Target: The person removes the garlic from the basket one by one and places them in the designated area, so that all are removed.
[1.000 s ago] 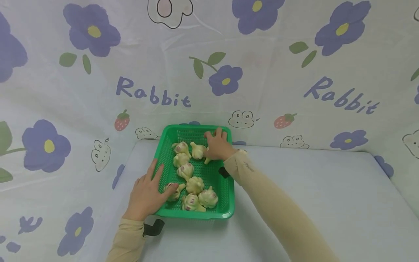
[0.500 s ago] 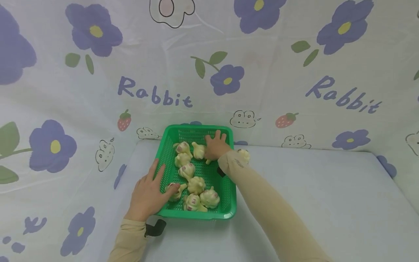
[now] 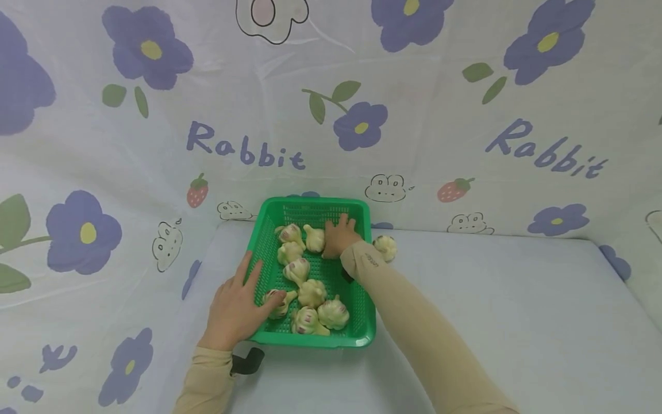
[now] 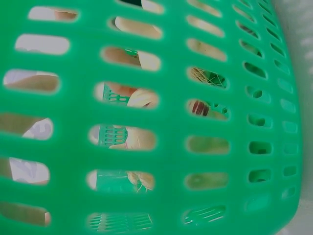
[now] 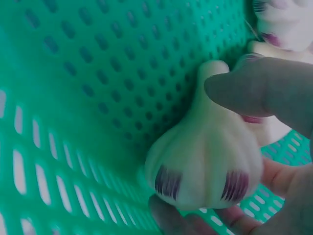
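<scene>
From here I can see a green basket (image 3: 331, 341) on the desk (image 3: 507, 305). The right hand (image 3: 339, 237) is down in its far right corner, its fingers around one garlic (image 5: 205, 156), thumb on the stem. The left hand (image 3: 233, 312) lies on the left edge, fingers spread wide. A loose garlic (image 3: 385, 248) sits outside, just beside the basket.
</scene>
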A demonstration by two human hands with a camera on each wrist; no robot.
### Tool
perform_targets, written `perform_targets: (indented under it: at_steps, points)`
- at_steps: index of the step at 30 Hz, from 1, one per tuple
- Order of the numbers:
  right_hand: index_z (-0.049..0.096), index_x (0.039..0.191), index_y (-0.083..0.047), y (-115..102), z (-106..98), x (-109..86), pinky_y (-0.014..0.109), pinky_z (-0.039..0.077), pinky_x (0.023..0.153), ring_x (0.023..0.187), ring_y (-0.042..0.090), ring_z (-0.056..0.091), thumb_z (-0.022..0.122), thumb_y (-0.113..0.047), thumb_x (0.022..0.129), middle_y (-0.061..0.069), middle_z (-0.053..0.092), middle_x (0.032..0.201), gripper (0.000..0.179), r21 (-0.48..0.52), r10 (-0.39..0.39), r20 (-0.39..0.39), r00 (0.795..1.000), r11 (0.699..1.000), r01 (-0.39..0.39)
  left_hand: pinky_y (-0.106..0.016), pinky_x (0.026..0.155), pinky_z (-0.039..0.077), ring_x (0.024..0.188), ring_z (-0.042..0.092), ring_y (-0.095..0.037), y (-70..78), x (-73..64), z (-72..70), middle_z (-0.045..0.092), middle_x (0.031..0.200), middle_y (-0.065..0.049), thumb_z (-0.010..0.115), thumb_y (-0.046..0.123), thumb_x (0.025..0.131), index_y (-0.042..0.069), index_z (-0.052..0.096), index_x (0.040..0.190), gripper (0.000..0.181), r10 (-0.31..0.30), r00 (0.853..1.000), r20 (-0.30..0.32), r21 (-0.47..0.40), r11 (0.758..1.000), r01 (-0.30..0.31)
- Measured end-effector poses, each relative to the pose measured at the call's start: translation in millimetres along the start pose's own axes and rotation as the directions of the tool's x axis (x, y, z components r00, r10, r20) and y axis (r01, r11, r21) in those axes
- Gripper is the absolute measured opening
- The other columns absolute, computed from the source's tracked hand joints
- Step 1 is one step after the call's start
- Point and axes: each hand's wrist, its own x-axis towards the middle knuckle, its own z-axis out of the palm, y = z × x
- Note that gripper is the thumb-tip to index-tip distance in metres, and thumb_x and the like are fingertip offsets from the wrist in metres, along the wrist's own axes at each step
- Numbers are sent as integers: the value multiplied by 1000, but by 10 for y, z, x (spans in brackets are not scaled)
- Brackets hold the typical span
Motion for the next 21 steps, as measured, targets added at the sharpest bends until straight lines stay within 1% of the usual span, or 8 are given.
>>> perform_targets:
  at_steps: [4, 7, 12, 18, 21]
  points:
    - [35, 162, -6, 14, 49, -3, 55, 52, 105, 154, 52, 17, 76, -35, 96, 33, 10, 166, 82, -2, 1, 16, 1000, 1000, -1, -67, 109, 43, 131, 55, -55, -12, -3, 11, 20, 173, -17, 59, 65, 98, 3, 37, 161, 91, 4, 1000, -1, 4, 1000, -4]
    - [34, 161, -4, 2, 52, -30, 56, 49, 108, 154, 53, 16, 75, -36, 97, 34, 11, 166, 82, -6, 1, 24, 1000, 1000, -1, -67, 109, 43, 131, 55, -55, -19, 3, 12, 19, 173, -17, 59, 66, 98, 3, 37, 161, 92, 4, 1000, 3, 6, 1000, -4]
    - [32, 161, -2, -12, 67, -57, 55, 47, 107, 151, 52, 21, 70, -37, 101, 35, 14, 164, 80, -18, 3, 34, 999, 1000, -2, -67, 109, 43, 131, 55, -55, -6, 3, 3, 19, 174, -16, 59, 65, 98, 3, 37, 161, 91, -2, 1000, 6, 6, 1000, 2]
    - [34, 158, 0, -17, 75, -56, 52, 45, 104, 146, 50, 26, 67, -33, 103, 35, 18, 161, 72, -34, 10, 35, 999, 999, -9, -67, 109, 42, 132, 54, -55, 7, 4, 3, 20, 173, -16, 58, 65, 98, 5, 38, 161, 90, -13, 1000, 7, 1, 1000, 13]
    - [35, 158, 0, -20, 73, -61, 52, 45, 105, 145, 49, 27, 67, -35, 103, 35, 18, 161, 73, -36, 13, 40, 999, 999, -11, -67, 110, 42, 133, 53, -54, 12, 3, -4, 20, 173, -16, 58, 65, 98, 5, 37, 162, 91, -14, 1000, 12, 1, 1000, 14]
